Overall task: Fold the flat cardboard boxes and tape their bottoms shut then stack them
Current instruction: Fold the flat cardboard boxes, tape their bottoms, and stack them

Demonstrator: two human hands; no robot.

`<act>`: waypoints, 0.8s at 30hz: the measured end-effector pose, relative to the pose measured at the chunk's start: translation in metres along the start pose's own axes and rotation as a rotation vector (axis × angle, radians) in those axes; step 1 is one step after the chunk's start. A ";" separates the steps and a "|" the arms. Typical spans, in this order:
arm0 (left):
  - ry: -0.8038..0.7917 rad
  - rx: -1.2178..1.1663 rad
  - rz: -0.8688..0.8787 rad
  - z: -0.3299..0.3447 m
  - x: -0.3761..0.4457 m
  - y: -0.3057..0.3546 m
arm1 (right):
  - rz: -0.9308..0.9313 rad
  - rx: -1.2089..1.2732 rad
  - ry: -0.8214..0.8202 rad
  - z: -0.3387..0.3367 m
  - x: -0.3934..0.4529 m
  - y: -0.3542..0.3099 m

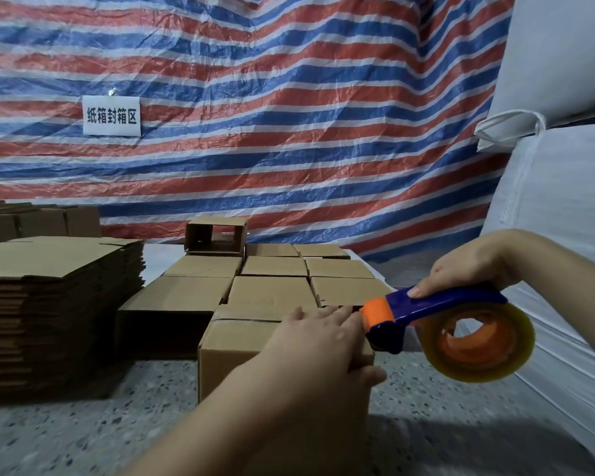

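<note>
**Box under the left hand, tape gun at its right edge**

Far left, on the speckled floor [100, 434]: one tall stack of flat cardboard blanks [59, 304], too many sheets to count. Behind it, a second, lower pile of cardboard [38, 221]; its make-up is unclear from here.

On the striped red-white-blue tarp [289, 115] hangs one white sign [111, 115] with five black characters.

Centre: a block of folded boxes [272, 269] set edge to edge in three columns. Nine closed tops are countable; the front of the block is partly hidden, so the true total cannot be told. On the back left corner of the block sits one open box [217, 235], lying on its side with its mouth facing the camera.

Front centre: one box being worked [234, 348], standing on the floor just in front of the block, flaps closed on top. The left hand [320, 341] lies across its top right part, fingers straight and spread, pressing down; thumb hangs over the near right corner.

Right: the right hand [468, 266] grips the blue handle of one tape dispenser [426, 314], fingers curled round it. Its orange nose sits at the box's top right edge, beside the left fingertips. One roll of clear tape [474, 345] hangs on it.

Far right: two large white sacks [564, 201], one atop the other.
</note>
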State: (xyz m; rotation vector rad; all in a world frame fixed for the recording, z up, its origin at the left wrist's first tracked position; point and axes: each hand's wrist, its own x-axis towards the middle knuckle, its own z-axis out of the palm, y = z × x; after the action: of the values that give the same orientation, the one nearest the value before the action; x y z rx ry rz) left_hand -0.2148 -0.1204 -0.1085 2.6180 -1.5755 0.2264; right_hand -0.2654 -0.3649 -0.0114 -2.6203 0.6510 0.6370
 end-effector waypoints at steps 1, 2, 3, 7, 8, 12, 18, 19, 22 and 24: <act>0.006 0.009 0.000 0.003 0.001 -0.001 | -0.015 0.025 0.005 -0.001 -0.001 0.006; 0.009 0.011 -0.002 0.004 0.001 -0.002 | -0.030 0.077 0.001 -0.004 -0.003 0.012; 0.009 0.012 -0.001 0.005 0.003 -0.003 | -0.048 0.146 -0.011 -0.007 -0.006 0.017; 0.001 0.019 0.003 0.005 0.003 -0.004 | -0.073 0.130 -0.079 -0.011 -0.015 0.022; 0.005 0.021 0.003 0.006 0.003 -0.003 | -0.046 0.075 -0.076 -0.011 -0.016 0.017; 0.033 0.019 0.007 0.007 0.003 -0.003 | 0.071 -0.207 -0.028 -0.012 -0.025 -0.017; 0.021 0.046 0.020 0.007 0.005 -0.004 | 0.178 -0.506 0.161 -0.006 -0.040 -0.058; 0.020 0.043 0.021 0.007 0.005 -0.005 | 0.201 -0.582 0.192 -0.001 -0.035 -0.060; 0.026 0.019 0.020 0.009 0.004 -0.007 | 0.307 -0.789 0.122 0.033 -0.004 -0.046; 0.040 0.018 0.024 0.011 0.005 -0.008 | 0.243 -0.724 0.208 0.054 0.017 -0.020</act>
State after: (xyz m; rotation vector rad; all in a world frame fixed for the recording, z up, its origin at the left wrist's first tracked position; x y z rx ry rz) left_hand -0.2044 -0.1225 -0.1180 2.5921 -1.6005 0.2935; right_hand -0.2600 -0.3305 -0.0596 -3.3406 0.9531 0.7907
